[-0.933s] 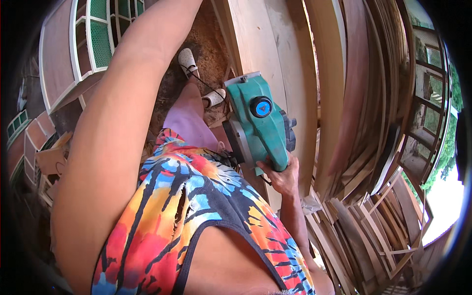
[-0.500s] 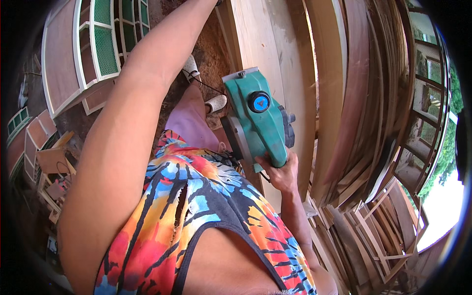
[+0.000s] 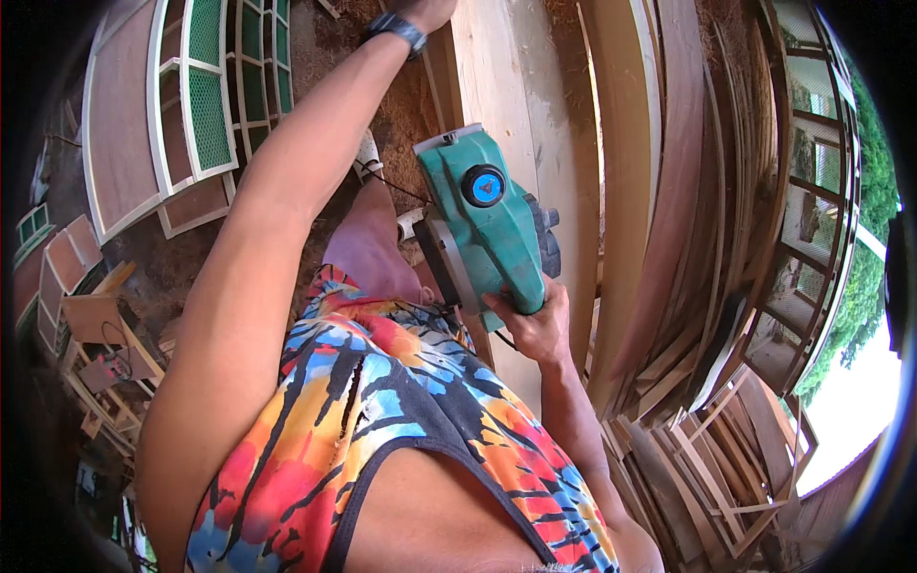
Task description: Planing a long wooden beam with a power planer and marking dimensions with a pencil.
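A green electric hand planer (image 3: 503, 239) with a round black and blue knob rests on a long pale wooden board (image 3: 495, 81). My right hand (image 3: 540, 325) is closed round the planer's rear handle. At the top edge, beside the board's left side, is my left hand (image 3: 427, 11), with a dark watch (image 3: 397, 31) on its wrist. That hand's fingers run out of the picture, so what they touch does not show. A dark cord (image 3: 406, 194) passes near my legs on the planer's left.
More long boards (image 3: 616, 181) lie along the right, with stacked timber (image 3: 735, 458) at the lower right. White-edged frames with green mesh (image 3: 205, 91) stand at upper left. A small wooden stand (image 3: 105, 325) is at far left. Sawdust (image 3: 406, 115) covers the ground beside the board.
The planer and my right hand appear slightly further left and lower at the hand. My left wrist with its watch and part of the hand have come into view at the top.
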